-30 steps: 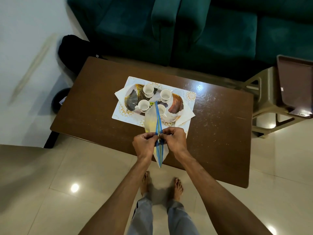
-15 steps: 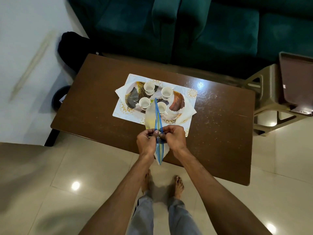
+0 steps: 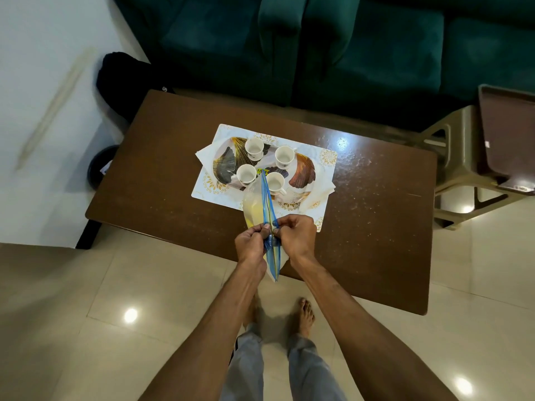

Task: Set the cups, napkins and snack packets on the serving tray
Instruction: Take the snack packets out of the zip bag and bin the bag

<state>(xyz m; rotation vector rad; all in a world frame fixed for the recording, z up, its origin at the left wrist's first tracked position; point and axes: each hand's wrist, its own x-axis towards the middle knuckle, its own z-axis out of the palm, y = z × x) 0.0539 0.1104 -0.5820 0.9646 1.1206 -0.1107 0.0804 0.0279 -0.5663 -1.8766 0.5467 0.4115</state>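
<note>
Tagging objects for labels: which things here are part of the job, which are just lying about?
Job: tray, four cups on it, napkins at its edges, snack bag pinched by left hand and right hand.
Lying about: placemat, black bag, plastic chair, sofa.

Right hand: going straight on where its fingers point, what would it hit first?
The right hand pinches the snack packet. Pushed further that way, it would probably meet the left hand, which pinches the packet's other side directly opposite.
</note>
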